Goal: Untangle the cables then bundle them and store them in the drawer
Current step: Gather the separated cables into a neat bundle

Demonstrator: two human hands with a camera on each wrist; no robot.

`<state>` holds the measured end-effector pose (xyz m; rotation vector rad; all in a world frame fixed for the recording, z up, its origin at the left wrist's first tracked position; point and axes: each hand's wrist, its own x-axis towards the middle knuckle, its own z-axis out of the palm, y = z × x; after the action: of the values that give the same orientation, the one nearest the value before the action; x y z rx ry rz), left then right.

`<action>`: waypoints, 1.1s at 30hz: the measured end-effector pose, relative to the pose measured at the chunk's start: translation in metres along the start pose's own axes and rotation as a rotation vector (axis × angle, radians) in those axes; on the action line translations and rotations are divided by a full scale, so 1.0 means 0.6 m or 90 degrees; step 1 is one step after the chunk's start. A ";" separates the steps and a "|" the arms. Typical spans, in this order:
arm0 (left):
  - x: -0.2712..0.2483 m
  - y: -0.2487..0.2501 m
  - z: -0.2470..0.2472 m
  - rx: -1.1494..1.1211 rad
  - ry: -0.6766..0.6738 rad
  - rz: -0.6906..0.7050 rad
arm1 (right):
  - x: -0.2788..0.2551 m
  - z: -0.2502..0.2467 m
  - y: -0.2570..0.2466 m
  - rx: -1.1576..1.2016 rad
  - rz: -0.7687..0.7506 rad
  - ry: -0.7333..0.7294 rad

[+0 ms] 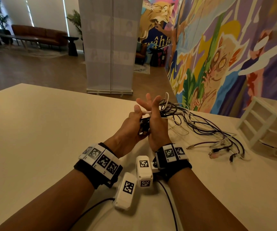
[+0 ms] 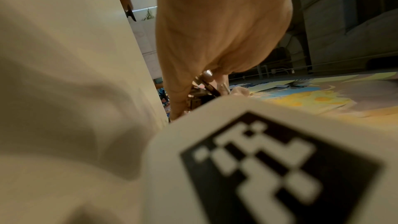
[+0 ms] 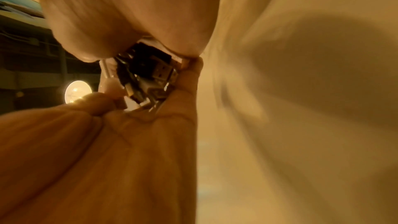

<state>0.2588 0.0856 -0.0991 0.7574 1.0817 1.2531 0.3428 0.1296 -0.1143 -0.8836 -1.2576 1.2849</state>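
Left hand clenches a gathered cluster of black and white cable plugs; right hand presses against it, fingers splayed. Loose black, white and purple cables trail toward three o'clock across the cream bench, unbundled; the white drawer unit awaits.

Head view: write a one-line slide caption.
Left hand and right hand gather cable ends above the table; cables trail toward drawer unit.
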 end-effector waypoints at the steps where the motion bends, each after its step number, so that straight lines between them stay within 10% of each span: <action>1: -0.001 0.000 0.002 -0.010 0.000 -0.007 | -0.001 0.001 -0.002 0.005 -0.002 0.001; 33: 0.011 -0.005 -0.007 -0.201 -0.015 -0.093 | 0.030 -0.014 0.018 0.107 -0.047 0.023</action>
<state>0.2559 0.0913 -0.1048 0.4444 0.8766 1.2482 0.3465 0.1500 -0.1231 -0.7313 -1.1254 1.2897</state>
